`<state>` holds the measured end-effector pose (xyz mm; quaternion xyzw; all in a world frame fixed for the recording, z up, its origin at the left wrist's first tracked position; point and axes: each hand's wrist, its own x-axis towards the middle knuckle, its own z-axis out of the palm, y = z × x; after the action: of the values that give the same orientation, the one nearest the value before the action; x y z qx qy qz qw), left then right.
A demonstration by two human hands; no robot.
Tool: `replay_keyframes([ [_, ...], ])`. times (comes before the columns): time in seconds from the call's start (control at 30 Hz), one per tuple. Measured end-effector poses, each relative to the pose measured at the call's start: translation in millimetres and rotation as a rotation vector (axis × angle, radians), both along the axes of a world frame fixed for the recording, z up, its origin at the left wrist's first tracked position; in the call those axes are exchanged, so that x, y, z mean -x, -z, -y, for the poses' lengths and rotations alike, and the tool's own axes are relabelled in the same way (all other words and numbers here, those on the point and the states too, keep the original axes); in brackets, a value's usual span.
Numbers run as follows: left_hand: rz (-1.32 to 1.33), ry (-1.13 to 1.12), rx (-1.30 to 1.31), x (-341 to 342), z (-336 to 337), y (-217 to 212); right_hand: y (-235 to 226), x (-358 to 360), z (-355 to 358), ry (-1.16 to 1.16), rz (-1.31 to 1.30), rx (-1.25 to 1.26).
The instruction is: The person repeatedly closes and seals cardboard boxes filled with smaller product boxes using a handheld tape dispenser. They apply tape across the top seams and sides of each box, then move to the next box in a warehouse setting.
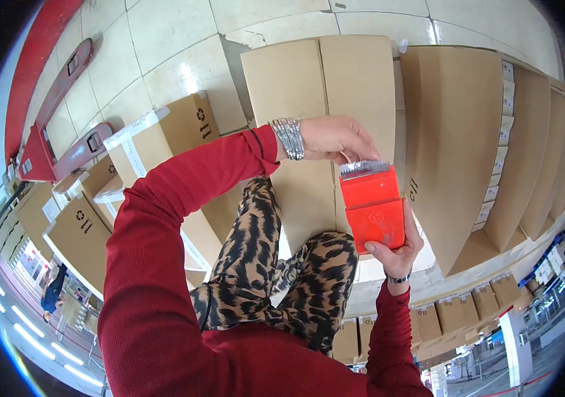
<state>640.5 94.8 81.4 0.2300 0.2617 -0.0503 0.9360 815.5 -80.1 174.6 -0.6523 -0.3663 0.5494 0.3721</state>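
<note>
My right hand [398, 248] is wrapped round a red tape dispenser [374, 215], its thumb on the near end. The dispenser's toothed metal blade [364, 168] points away from me. At that blade, my left hand [338, 137] has its fingers bent and drawn together; what they pinch is too small to make out. Both hands are above a brown carton [289, 79] whose top flaps meet at a middle seam. No tape shows along the visible seam.
At the right stand open cartons [451, 152], with a row of small white boxes [499, 155] between them. Taped cartons [183, 126] crowd the left side, near a red pallet jack [64, 145]. More cartons [451, 314] line up behind on the right. A distant person [52, 294] appears at lower left.
</note>
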Motion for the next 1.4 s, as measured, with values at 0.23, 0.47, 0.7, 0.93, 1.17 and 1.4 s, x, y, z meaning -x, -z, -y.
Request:
replay_keyframes([
  [0.23, -0.146, 0.006, 0.193, 0, -10, -4, 8, 10, 3, 0.030, -0.016, -0.048],
  [0.47, -0.246, 0.321, -0.792, 7, -29, 9, 21, 40, -4, 0.143, -0.279, 0.118],
  [0.7, -0.684, 0.210, -1.422, 41, -159, 61, 63, 63, -15, 0.171, -0.248, 0.298],
  [0.93, -0.894, 0.263, -1.568, 21, -200, 129, 132, 79, -82, 0.219, -0.157, 0.168],
  [1.17, -1.055, 0.278, -1.544, 15, -145, 194, 138, 73, -80, 0.108, 0.018, 0.173],
  [1.4, -1.010, 0.258, -1.620, -30, -94, 115, 151, 63, -64, 0.132, 0.051, 0.148],
])
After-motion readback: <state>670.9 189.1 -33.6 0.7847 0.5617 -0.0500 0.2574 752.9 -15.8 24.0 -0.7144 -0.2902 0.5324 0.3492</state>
